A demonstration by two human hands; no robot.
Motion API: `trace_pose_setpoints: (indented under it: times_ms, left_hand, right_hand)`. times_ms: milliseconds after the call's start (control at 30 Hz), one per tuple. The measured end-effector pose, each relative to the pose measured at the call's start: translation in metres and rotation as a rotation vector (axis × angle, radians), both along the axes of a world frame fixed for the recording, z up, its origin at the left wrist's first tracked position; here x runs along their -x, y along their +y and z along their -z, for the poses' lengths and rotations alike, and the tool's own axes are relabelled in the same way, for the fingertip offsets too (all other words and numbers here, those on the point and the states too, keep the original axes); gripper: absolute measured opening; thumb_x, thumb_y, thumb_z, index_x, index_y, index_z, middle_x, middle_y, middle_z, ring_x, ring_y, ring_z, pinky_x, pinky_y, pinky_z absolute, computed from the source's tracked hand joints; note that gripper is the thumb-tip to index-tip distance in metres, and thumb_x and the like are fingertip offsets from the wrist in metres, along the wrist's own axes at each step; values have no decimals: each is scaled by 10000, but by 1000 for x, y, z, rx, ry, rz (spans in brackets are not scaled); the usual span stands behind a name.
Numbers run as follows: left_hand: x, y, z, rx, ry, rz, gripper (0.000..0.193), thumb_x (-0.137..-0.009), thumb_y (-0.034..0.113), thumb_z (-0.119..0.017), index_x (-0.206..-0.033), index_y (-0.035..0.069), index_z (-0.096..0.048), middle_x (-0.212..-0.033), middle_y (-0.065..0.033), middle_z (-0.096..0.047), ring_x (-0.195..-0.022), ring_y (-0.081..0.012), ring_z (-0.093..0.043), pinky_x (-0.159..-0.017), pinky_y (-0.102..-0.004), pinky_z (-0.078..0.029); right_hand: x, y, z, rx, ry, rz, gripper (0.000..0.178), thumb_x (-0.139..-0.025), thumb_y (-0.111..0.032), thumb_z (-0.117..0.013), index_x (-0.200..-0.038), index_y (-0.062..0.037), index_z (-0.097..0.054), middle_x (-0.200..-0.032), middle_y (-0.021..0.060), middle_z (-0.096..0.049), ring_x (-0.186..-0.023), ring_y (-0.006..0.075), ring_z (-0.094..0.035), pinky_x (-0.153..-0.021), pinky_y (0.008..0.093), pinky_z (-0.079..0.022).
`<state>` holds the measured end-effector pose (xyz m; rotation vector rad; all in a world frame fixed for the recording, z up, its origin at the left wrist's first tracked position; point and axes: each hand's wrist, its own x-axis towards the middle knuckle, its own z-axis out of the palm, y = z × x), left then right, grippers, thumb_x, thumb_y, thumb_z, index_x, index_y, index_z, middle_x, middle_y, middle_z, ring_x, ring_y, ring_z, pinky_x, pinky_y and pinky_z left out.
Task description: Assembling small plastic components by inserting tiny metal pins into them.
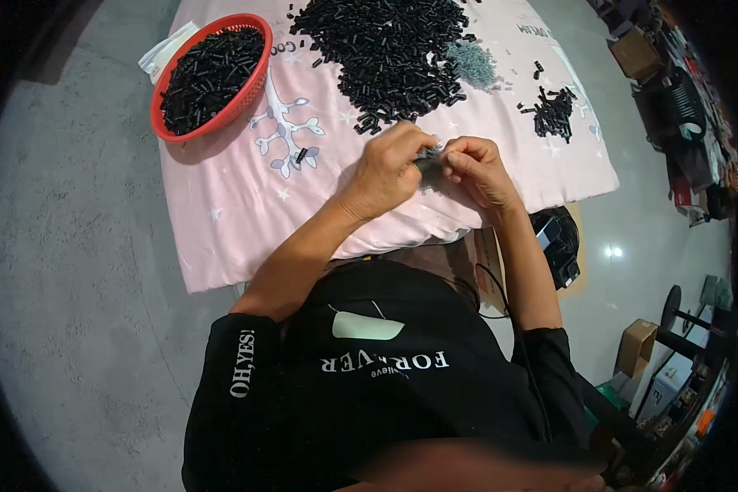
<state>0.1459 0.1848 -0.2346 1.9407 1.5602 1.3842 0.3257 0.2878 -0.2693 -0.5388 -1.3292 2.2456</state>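
My left hand (388, 170) is closed near the table's front edge, fingers curled beside some small grey-green pieces (429, 170). My right hand (479, 170) meets it there, thumb and forefinger pinched together. What either hand grips is too small and partly hidden to make out. Beyond the hands spreads a large heap of short black tubular pieces (394, 61). A small mound of pale grey-green pieces (472, 64) touches the heap's right side. Farther right lies a smaller pile of black pieces (553, 113).
A pink patterned cloth (238, 221) covers the table. At the far left stands a red plastic basket (264, 70) full of black pieces, with white sheets (166, 51) behind it. One loose black piece (301, 156) lies left of my hands. Boxes (634, 54) line the right side.
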Motion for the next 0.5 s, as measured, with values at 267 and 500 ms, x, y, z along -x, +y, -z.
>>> trace_pose_setpoints:
  times_ms: [267,500]
  left_hand:
    - [85,-48,13,210,111,-403,325,-733,-98,-609,-1031,24,-650,-907,-113,-602,-774,-266,-611,-706,-339,-502]
    - [89,-56,13,226,307,-528,334,-728,-54,-619,-1050,23,-662,-984,-119,-610,-965,-328,-574,-860,-399,-466]
  right_hand:
    - [3,1,0,40,112,32,93,-895,-90,-682,-911,1,-670,-786,54,-640,-667,83,-536,-607,203,-442]
    - [3,1,2,33,130,27,116,-892,-92,-683,-952,6,-672,-818,61,-646,-693,89,-547,-626,202,-445]
